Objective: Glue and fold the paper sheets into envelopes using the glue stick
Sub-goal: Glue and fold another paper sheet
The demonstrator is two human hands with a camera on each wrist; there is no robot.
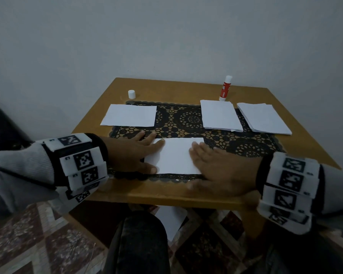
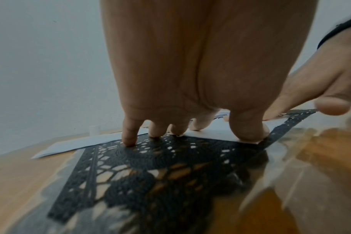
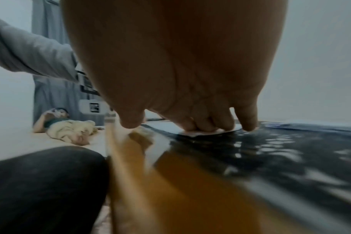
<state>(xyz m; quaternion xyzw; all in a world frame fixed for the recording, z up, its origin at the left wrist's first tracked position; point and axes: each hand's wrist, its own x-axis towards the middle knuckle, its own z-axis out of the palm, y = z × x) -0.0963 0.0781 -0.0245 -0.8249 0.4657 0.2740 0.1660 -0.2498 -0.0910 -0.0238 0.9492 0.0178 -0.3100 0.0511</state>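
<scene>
A folded paper sheet (image 1: 176,157) lies flat on the black lace mat (image 1: 188,119) at the near edge of the desk (image 1: 297,119). The left hand (image 1: 136,153) presses its left end with fingers straight and spread. The right hand (image 1: 216,165) lies flat on its right end, palm down, holding nothing. The right hand is blurred in the head view, so exactly where its fingertips sit on the sheet is hard to tell.

The glue stick (image 1: 225,89) stands upright and uncapped at the far edge of the desk, well apart from both hands, with its white cap (image 1: 131,94) off to the far left. A single sheet (image 1: 130,115) lies on the mat's far left, and two stacks of paper (image 1: 220,115) sit at the far right.

The sheet looks thin and light, so it will likely slide on the mat or spring open at the fold unless held down. Flat pressure over the glued seam should suit it best. To lift it, a pinch at a free corner or edge would probably avoid creasing it.
</scene>
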